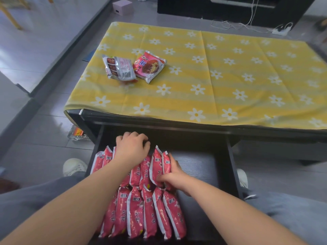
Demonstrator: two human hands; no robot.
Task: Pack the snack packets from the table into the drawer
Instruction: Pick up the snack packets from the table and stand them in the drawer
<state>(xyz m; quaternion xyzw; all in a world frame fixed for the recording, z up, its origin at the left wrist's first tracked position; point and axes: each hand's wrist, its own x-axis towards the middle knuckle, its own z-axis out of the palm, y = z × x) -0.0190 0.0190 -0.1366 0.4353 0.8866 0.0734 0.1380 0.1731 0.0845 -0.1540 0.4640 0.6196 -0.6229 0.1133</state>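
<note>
Pink packets [141, 213] in drawer [198, 165], flowered tablecloth [212, 71] beyond

A single wide-angle view, worn on the person's head, looks forward and steeply down. The open drawer [221, 167] sits close beneath the lens in the lower middle of the frame, both forearms entering from the bottom corners. The counter [203, 82] fills the middle band, farther off. Floor and a dark cabinet [230, 9] curve along the upper edge.
</note>
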